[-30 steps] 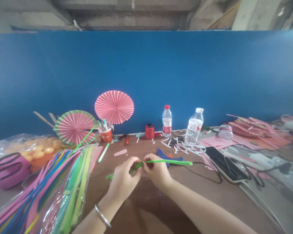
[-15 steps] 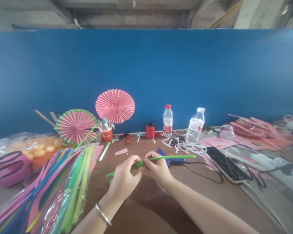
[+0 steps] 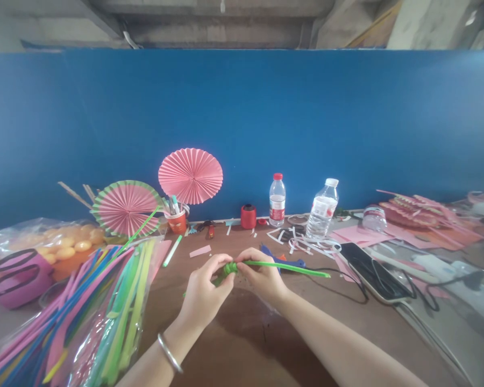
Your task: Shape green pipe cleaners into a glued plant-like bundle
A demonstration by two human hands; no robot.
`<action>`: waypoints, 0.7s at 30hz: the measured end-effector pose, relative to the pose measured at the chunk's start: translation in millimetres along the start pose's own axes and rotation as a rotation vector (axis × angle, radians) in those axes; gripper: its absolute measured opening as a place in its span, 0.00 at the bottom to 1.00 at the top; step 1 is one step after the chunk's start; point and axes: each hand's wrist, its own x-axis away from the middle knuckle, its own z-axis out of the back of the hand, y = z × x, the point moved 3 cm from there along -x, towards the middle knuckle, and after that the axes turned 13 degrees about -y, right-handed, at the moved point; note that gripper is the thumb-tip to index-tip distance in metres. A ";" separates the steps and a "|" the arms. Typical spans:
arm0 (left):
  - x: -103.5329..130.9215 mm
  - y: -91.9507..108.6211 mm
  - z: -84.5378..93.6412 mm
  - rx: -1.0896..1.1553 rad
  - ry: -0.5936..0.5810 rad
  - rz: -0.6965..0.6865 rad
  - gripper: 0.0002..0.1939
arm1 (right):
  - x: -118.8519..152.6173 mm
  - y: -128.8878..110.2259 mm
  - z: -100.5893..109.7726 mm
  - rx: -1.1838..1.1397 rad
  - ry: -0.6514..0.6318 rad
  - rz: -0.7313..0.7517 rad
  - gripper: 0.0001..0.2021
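Note:
A green pipe cleaner (image 3: 294, 267) stretches between my two hands above the brown table. Its left part is coiled into a tight bundle, which my left hand (image 3: 210, 287) pinches between thumb and fingers. My right hand (image 3: 262, 274) grips the pipe cleaner just beside the coil, and the loose straight end sticks out to the right past my knuckles. Fingertips of both hands nearly meet at the coil. Behind my right hand lies a blue glue gun (image 3: 292, 262), partly covered.
Bagged coloured pipe cleaners (image 3: 116, 317) lie at left, near a purple piece (image 3: 22, 279). Pink paper fans (image 3: 191, 176) and a cup of pens (image 3: 176, 221) stand behind. Farther right are a red spool (image 3: 248, 216), bottles (image 3: 322, 209), a phone (image 3: 375, 274) and cables.
The straight end of the pipe cleaner has tilted slightly downward on the right. More of the green coil shows between my fingertips, and my hands have shifted only a little.

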 end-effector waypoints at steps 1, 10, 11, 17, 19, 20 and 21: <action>-0.4 -0.5 0.1 0.018 -0.005 0.001 0.10 | 0.0 -0.5 -0.5 0.003 0.002 -0.017 0.03; -4.7 -6.6 0.9 0.139 -0.026 0.035 0.07 | 1.1 -5.1 -2.7 -0.045 0.021 -0.117 0.02; -4.7 -6.7 0.6 0.131 -0.026 0.037 0.07 | 1.1 -4.2 -2.8 -0.033 0.023 -0.121 0.02; -0.9 -4.2 -2.0 -0.098 0.013 -0.016 0.09 | 2.0 6.8 -5.2 0.077 -0.012 -0.118 0.02; 0.5 -3.7 -2.6 -0.208 0.039 -0.066 0.10 | 2.4 10.2 -6.7 0.063 -0.035 -0.132 0.03; 0.9 -3.8 -2.9 -0.245 0.048 -0.089 0.10 | 2.6 11.1 -7.2 0.058 -0.039 -0.137 0.03; 1.0 -4.1 -3.1 -0.269 0.054 -0.107 0.11 | 2.7 11.4 -7.5 0.061 -0.037 -0.139 0.03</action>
